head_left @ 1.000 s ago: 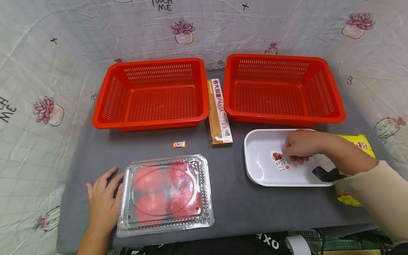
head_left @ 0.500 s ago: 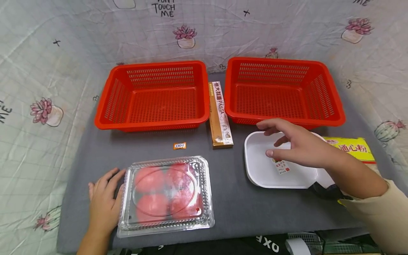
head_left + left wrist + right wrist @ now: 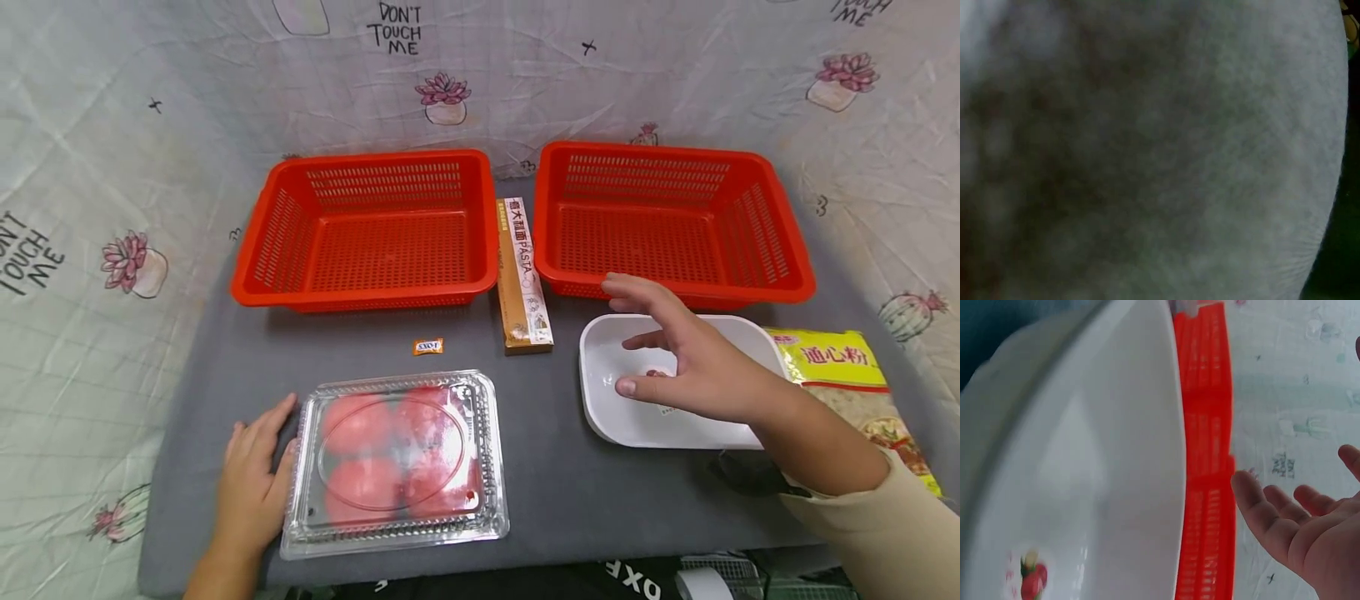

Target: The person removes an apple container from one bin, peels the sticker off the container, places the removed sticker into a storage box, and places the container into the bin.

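My right hand (image 3: 693,371) hovers over the white oval-cornered tray (image 3: 596,417), thumb and fingers spread apart with nothing between them. A small fruit sticker shows on the tray floor, partly hidden behind the hand. In the right wrist view the tray (image 3: 1129,456) looms large and the same hand (image 3: 1319,540) appears with loosely bent fingers. My left hand (image 3: 251,492) rests on the grey tabletop, fingertips right at the left edge of a clear plastic clamshell box (image 3: 491,450) of several round red fruits. The left wrist view is only a dark blur.
Two red slotted baskets (image 3: 367,298) (image 3: 787,287) stand along the back, with a slim pasta box (image 3: 522,279) between them. A small orange sachet (image 3: 428,346) lies in front of the left basket. Right of the tray lies a yellow-topped pasta bag (image 3: 840,354), partly under my forearm.
My right hand, earlier low in the tray with curled fingers, has lifted and spread its fingers. More of the yellow bag shows. The left hand stays beside the clamshell box.
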The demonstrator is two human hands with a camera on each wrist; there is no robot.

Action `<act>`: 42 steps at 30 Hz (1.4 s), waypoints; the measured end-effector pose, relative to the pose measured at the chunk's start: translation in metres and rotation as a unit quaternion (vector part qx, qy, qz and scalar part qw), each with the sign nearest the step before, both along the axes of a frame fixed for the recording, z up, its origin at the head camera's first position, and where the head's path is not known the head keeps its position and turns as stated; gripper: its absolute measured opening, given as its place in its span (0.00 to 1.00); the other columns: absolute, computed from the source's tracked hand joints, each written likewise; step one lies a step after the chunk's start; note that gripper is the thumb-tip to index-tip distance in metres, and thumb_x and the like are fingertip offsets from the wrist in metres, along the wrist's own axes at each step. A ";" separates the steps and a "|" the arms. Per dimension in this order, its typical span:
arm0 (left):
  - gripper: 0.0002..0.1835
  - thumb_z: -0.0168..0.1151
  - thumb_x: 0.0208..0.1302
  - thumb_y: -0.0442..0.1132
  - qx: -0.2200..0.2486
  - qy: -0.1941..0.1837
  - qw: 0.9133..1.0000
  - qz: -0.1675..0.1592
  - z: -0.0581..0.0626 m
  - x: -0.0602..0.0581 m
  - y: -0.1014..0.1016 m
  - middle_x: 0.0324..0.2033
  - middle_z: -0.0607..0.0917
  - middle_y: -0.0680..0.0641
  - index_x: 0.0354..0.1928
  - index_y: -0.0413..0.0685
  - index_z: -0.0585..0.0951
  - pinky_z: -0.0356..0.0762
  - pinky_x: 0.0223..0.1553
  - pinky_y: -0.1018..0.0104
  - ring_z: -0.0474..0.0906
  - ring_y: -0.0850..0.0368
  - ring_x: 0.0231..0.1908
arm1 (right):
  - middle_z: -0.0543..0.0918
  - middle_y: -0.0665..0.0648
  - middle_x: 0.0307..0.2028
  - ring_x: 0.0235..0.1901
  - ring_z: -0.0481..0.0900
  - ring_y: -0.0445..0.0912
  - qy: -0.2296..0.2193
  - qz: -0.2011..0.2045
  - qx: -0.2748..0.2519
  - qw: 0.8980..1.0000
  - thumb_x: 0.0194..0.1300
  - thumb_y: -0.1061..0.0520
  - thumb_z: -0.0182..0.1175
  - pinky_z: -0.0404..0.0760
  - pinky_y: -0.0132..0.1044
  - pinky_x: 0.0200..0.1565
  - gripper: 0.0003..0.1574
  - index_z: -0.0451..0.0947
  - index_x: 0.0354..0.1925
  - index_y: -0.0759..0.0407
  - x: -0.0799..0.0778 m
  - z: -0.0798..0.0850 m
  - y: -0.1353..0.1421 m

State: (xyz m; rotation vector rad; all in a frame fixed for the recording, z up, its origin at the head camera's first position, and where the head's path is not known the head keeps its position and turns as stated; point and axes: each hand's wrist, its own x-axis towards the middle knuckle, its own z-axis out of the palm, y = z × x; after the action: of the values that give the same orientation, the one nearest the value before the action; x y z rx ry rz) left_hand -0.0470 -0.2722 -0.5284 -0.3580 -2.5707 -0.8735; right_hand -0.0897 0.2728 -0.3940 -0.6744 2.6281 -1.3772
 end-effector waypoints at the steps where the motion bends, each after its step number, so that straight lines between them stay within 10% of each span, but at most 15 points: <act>1: 0.31 0.59 0.71 0.34 0.000 0.004 1.000 -0.006 0.000 0.000 0.000 0.66 0.81 0.36 0.76 0.48 0.75 0.49 0.76 0.31 0.68 0.64 0.71 | 0.61 0.48 0.80 0.72 0.67 0.49 0.005 0.001 -0.007 1.000 0.53 0.61 0.82 0.83 0.36 0.57 0.71 0.53 0.84 0.41 0.001 -0.001 -0.002; 4: 0.31 0.58 0.72 0.34 0.003 0.008 1.000 -0.026 -0.001 0.000 -0.001 0.66 0.82 0.40 0.76 0.48 0.75 0.51 0.78 0.39 0.64 0.76 0.71 | 0.58 0.47 0.81 0.74 0.66 0.50 0.012 0.013 -0.027 0.999 0.52 0.63 0.82 0.83 0.37 0.58 0.73 0.51 0.85 0.42 0.006 -0.004 -0.008; 17: 0.24 0.52 0.75 0.32 0.096 0.092 0.987 -0.092 0.000 -0.001 0.002 0.59 0.86 0.48 0.69 0.31 0.78 0.64 0.68 0.74 0.76 0.68 0.63 | 0.52 0.49 0.84 0.75 0.65 0.50 0.000 0.059 -0.096 0.994 0.53 0.63 0.81 0.84 0.46 0.59 0.71 0.52 0.84 0.44 0.024 -0.018 -0.040; 42: 0.37 0.48 0.83 0.57 0.129 0.134 0.969 -0.164 0.012 0.002 0.011 0.62 0.83 0.36 0.68 0.23 0.74 0.66 0.68 0.72 0.80 0.63 0.57 | 0.46 0.46 0.84 0.73 0.65 0.63 -0.082 0.117 -0.142 0.979 0.59 0.52 0.81 0.86 0.50 0.55 0.62 0.57 0.82 0.41 0.038 -0.064 -0.103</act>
State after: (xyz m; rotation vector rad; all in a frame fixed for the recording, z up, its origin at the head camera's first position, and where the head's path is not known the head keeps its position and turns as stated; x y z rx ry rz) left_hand -0.0447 -0.2608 -0.5162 -0.7795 -2.1486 -1.1709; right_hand -0.0513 0.1701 -0.4582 -0.8304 2.1685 -1.6689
